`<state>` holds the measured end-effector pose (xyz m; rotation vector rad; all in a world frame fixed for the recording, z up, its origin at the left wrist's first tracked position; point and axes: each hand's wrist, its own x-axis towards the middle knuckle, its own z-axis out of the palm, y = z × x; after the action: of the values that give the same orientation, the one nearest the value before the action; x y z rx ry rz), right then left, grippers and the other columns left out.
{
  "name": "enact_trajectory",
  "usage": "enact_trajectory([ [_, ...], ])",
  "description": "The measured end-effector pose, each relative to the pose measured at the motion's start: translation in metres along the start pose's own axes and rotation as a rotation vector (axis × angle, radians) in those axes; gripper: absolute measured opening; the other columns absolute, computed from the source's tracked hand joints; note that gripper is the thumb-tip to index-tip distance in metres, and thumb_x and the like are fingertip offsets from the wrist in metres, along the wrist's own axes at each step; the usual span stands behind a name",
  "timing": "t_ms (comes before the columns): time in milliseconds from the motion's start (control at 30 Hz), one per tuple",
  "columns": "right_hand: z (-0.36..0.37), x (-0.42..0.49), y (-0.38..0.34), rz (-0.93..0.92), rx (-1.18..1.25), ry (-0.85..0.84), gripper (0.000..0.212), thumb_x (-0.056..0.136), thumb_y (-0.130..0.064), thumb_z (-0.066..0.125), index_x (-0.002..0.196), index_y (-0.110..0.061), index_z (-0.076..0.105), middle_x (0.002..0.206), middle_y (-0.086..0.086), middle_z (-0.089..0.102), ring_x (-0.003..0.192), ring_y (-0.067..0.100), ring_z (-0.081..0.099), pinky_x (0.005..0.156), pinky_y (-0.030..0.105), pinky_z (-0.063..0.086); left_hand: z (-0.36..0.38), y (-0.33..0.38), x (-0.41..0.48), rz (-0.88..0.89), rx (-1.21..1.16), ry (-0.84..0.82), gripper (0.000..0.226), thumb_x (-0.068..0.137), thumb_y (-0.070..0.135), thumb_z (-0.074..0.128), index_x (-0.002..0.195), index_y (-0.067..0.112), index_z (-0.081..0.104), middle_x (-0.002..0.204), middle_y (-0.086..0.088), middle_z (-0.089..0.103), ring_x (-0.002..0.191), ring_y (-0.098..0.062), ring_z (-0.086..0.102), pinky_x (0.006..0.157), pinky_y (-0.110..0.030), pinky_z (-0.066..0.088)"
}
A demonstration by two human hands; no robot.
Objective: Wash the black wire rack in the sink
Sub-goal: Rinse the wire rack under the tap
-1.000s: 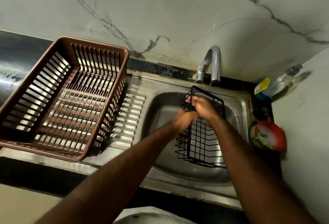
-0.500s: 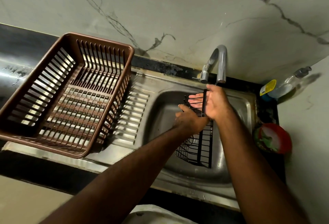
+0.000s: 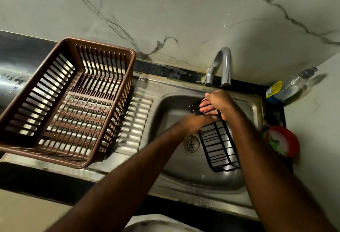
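Observation:
The black wire rack (image 3: 219, 149) stands tilted in the steel sink (image 3: 171, 114), its upper end just under the tap (image 3: 226, 62). My right hand (image 3: 219, 103) holds that upper end, with its fingers showing through the wires. Just below it, my left hand (image 3: 194, 123) grips the rack's left side and is blurred by motion. A thin stream of water runs from the spout onto my right hand. The rack's lower end rests near the basin floor, right of the drain (image 3: 190, 144).
A brown slatted plastic basket (image 3: 129, 77) sits on the draining board to the left. At the right of the sink are a clear soap bottle (image 3: 292, 88) and a red tub (image 3: 289, 139) with a green scrubber. The marble wall rises behind.
The rack has turned, its open wire face now toward me and its lower end swung right. My left hand has slid down and left along it; my right hand stays at the top.

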<state>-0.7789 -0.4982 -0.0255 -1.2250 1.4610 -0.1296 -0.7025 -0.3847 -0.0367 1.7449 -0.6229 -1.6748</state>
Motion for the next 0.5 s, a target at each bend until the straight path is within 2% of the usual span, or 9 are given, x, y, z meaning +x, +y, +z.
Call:
enact_trajectory([
  [67, -0.005, -0.004, -0.004, -0.016, 0.017, 0.012, 0.036, 0.107, -0.028, 0.041, 0.088, -0.006, 0.061, 0.079, 0.008, 0.070, 0.048, 0.012, 0.066, 0.040, 0.022, 0.051, -0.016, 0.002, -0.003, -0.055, -0.114, 0.003, 0.047, 0.099, 0.044, 0.059, 0.132, 0.011, 0.062, 0.122, -0.010, 0.067, 0.079, -0.018, 0.068, 0.062, -0.026, 0.051],
  [100, -0.007, -0.005, -0.006, -0.022, 0.018, 0.013, 0.036, 0.107, -0.029, 0.041, 0.087, -0.006, 0.062, 0.079, 0.008, 0.070, 0.049, 0.012, 0.067, 0.042, 0.022, 0.053, -0.024, 0.003, -0.004, -0.087, -0.181, 0.058, 0.049, 0.099, 0.048, 0.056, 0.128, 0.009, 0.063, 0.118, -0.010, 0.069, 0.077, -0.018, 0.067, 0.055, -0.026, 0.047],
  [133, -0.009, -0.006, -0.007, -0.028, 0.007, 0.016, 0.036, 0.106, -0.031, 0.043, 0.086, -0.007, 0.062, 0.080, 0.008, 0.070, 0.050, 0.012, 0.067, 0.044, 0.023, 0.054, -0.032, 0.000, -0.003, -0.088, -0.219, 0.157, 0.050, 0.099, 0.050, 0.055, 0.123, 0.008, 0.065, 0.113, -0.009, 0.071, 0.079, -0.019, 0.066, 0.054, -0.027, 0.045],
  [200, -0.012, -0.009, -0.008, -0.039, -0.048, 0.042, 0.039, 0.104, -0.039, 0.046, 0.087, -0.008, 0.064, 0.079, 0.007, 0.069, 0.052, 0.015, 0.065, 0.046, 0.024, 0.052, -0.045, -0.006, 0.005, 0.018, -0.199, 0.374, 0.044, 0.099, 0.051, 0.057, 0.114, 0.011, 0.070, 0.107, -0.008, 0.074, 0.088, -0.022, 0.069, 0.065, -0.035, 0.052],
  [267, -0.013, -0.011, -0.007, -0.061, -0.137, 0.084, 0.048, 0.100, -0.050, 0.049, 0.082, -0.009, 0.065, 0.067, 0.004, 0.063, 0.047, 0.015, 0.053, 0.046, 0.023, 0.045, -0.053, -0.006, 0.011, 0.197, -0.086, 0.480, 0.035, 0.101, 0.043, 0.057, 0.118, 0.016, 0.070, 0.110, -0.002, 0.072, 0.101, -0.021, 0.068, 0.086, -0.038, 0.055],
  [367, -0.013, -0.011, -0.004, -0.094, -0.269, 0.098, 0.051, 0.094, -0.056, 0.054, 0.069, -0.012, 0.061, 0.051, -0.001, 0.046, 0.042, 0.015, 0.038, 0.048, 0.024, 0.038, -0.052, 0.008, 0.015, 0.373, 0.122, 0.366, 0.030, 0.105, 0.036, 0.051, 0.120, 0.017, 0.069, 0.111, 0.000, 0.068, 0.107, -0.018, 0.063, 0.092, -0.034, 0.050],
  [500, -0.014, -0.011, -0.008, -0.134, -0.279, 0.045, 0.043, 0.090, -0.047, 0.059, 0.064, -0.012, 0.058, 0.049, -0.001, 0.036, 0.044, 0.016, 0.037, 0.049, 0.026, 0.038, -0.040, 0.019, 0.019, 0.434, 0.311, 0.189, 0.046, 0.109, 0.044, 0.036, 0.138, 0.018, 0.060, 0.134, -0.007, 0.064, 0.119, -0.015, 0.056, 0.097, -0.030, 0.041],
])
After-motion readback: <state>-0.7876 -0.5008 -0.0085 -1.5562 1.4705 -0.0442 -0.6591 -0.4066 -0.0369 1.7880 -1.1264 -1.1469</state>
